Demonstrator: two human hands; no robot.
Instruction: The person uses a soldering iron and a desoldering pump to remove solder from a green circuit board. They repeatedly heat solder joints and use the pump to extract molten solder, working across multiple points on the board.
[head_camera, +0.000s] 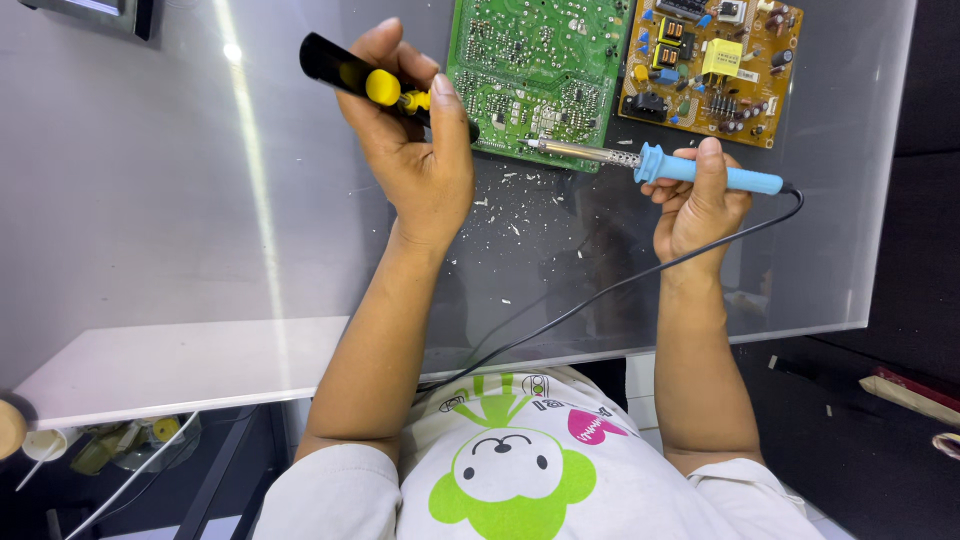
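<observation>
While left fingers (440, 110) grip a desoldering pump (385, 88), right fingers (708, 165) pinch a soldering iron (660, 165).

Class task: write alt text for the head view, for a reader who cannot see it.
Seen from above, a person's right hand holds a blue soldering iron with its tip on a green circuit board, while the left hand grips a black and yellow pump tool beside it. An orange board lies to the right on the glass table.

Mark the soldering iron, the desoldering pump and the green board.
soldering iron (705, 176), head view, on the blue handle.
desoldering pump (330, 62), head view, on the black barrel.
green board (530, 60), head view, on the solder side, mid-board.
</observation>
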